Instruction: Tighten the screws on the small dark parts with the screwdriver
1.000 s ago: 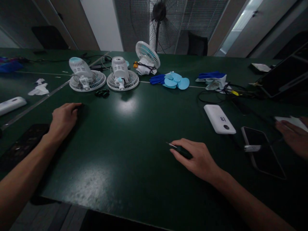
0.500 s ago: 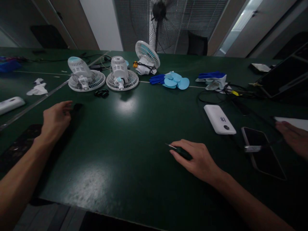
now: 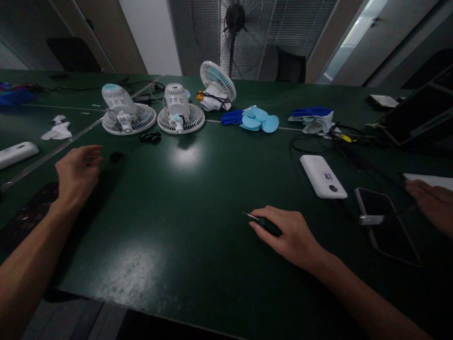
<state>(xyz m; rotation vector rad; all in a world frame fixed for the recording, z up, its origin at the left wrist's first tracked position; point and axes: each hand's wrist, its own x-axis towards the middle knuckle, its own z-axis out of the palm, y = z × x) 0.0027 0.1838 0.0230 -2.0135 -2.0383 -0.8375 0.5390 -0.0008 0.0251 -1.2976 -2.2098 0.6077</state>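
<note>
My right hand (image 3: 286,233) rests on the dark green table (image 3: 184,203), its fingers closed round a small screwdriver (image 3: 267,225) with a dark handle and a thin metal tip pointing left. On the left, my left hand (image 3: 78,172) is raised a little over the table, fingers loosely curled and apart, with nothing visible in it. A small black piece (image 3: 115,157) lies just right of its fingertips, not touched. Farther back, several small black parts (image 3: 150,137) lie together in front of two white fan heads (image 3: 128,118) (image 3: 181,118).
A third fan (image 3: 216,87), light blue blades (image 3: 260,119) and gloves (image 3: 313,113) stand or lie behind. At right are a white power bank (image 3: 323,176), a phone (image 3: 387,226) and another person's hand (image 3: 430,198). A dark phone (image 3: 30,212) lies beside my left forearm.
My left hand has drawn back slightly to the left, away from the small black piece, which now shows in full. My right hand keeps the screwdriver in the same place.
</note>
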